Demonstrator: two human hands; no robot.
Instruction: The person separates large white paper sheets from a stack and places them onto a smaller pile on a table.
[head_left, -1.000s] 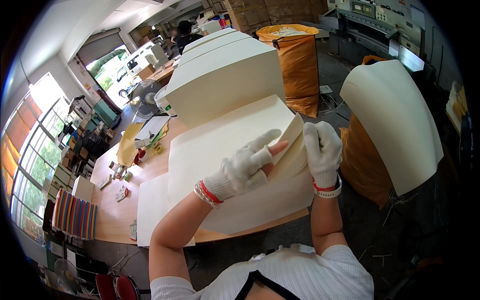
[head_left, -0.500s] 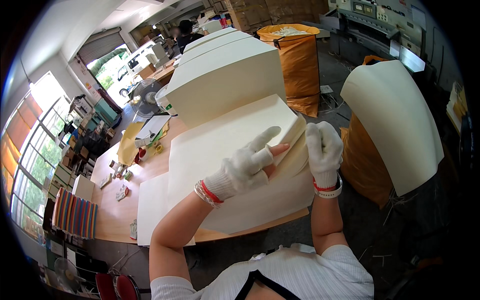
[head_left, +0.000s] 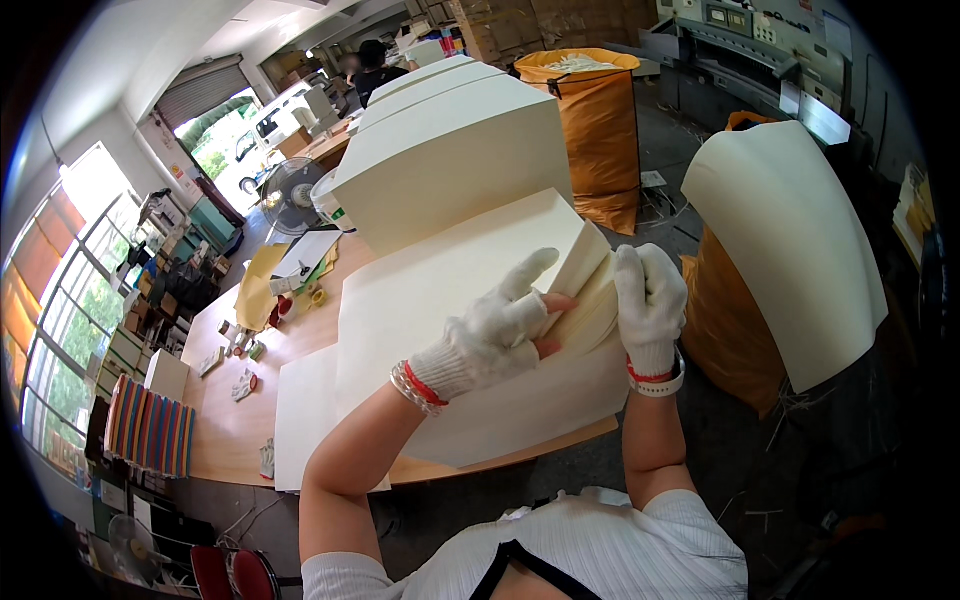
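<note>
Your spread left hand (head_left: 487, 333) touches the fanned paper sheets (head_left: 592, 308) at its two o'clock, edges running one-to-seven, beside your curled right hand (head_left: 650, 302), its grip hidden.

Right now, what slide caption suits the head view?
Gloved left hand and gloved right hand at the bent edges of large cream sheets on a wood-toned table.
</note>
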